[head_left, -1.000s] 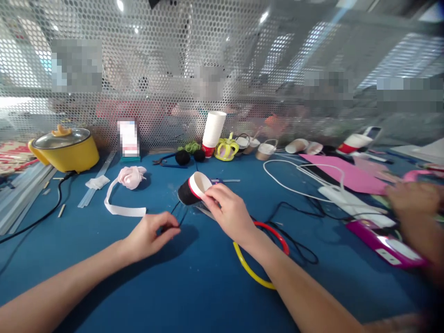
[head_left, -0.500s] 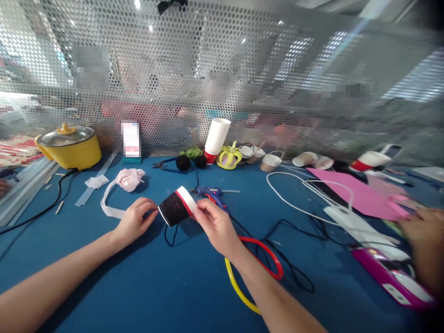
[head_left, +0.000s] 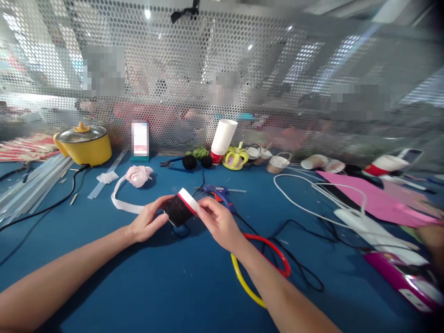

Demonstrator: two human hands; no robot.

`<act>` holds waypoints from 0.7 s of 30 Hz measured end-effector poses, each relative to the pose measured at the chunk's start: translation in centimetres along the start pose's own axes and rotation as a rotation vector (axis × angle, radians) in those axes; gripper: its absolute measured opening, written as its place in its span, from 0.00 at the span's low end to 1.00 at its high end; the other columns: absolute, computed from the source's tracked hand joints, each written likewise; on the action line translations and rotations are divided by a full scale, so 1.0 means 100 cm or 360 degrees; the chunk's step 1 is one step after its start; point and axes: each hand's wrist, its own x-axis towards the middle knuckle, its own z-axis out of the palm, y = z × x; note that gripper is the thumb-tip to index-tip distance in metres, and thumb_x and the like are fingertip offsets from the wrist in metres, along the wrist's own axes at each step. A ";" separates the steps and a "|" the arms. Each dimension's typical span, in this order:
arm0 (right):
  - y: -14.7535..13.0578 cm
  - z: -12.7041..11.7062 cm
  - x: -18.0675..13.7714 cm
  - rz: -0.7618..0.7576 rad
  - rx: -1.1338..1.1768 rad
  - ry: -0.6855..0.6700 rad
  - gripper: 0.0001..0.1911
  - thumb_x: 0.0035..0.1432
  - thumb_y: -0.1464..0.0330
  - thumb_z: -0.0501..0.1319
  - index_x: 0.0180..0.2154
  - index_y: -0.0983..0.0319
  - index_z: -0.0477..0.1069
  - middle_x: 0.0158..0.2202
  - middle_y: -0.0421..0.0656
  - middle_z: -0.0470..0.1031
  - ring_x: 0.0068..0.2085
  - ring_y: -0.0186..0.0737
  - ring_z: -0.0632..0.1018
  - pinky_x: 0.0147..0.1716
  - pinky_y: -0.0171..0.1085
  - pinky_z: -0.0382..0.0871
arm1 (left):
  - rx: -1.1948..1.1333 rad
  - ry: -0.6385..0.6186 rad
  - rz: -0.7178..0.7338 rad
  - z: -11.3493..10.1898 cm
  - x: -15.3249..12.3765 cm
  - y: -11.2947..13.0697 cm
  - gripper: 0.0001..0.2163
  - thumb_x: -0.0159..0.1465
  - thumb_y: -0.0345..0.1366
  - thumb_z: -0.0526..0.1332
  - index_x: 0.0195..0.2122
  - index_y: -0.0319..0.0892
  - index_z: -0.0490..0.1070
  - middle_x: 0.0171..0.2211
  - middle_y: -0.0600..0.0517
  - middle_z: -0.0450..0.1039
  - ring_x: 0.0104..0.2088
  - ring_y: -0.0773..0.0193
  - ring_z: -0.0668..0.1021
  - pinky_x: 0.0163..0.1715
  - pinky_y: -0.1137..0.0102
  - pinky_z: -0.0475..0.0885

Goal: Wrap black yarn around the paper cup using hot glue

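Observation:
A paper cup (head_left: pixel 179 210) lies tilted between my two hands, most of its side wrapped in black yarn, with a red and white band at one end. My left hand (head_left: pixel 150 219) is closed around its lower left end, fingers behind and thumb in front. At the banded end, my right hand (head_left: pixel 217 221) pinches the cup between thumb and fingers. A loop of dark yarn (head_left: pixel 182 231) hangs beneath it. Beyond my left hand lies a roll of pale pink ribbon (head_left: pixel 138 176) with a white tail. A blue glue gun (head_left: pixel 219 194) rests just past my right hand.
Red and yellow tubing (head_left: pixel 239 277) lies under my right forearm. A yellow electric pot (head_left: pixel 85 145) stands at left. Stacked paper cups (head_left: pixel 224 138) and a yellow-green woven basket (head_left: pixel 236 158) line the mesh screen. At right are pink sheets (head_left: pixel 367 194), a purple power strip (head_left: pixel 402 277) and another person's hand.
My left hand has moved right onto the cup's lower end, where before only its fingertips were near the edge. The whole view has shifted slightly, and the other person's hand is farther out of frame.

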 end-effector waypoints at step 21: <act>-0.022 0.019 -0.004 0.0106 -0.0584 -0.0468 0.09 0.55 0.66 0.56 0.28 0.63 0.70 0.27 0.41 0.73 0.29 0.33 0.72 0.29 0.32 0.62 | -0.0846 0.0081 -0.0477 -0.003 0.014 0.003 0.39 0.50 0.37 0.65 0.59 0.43 0.43 0.46 0.45 0.69 0.45 0.56 0.73 0.47 0.58 0.66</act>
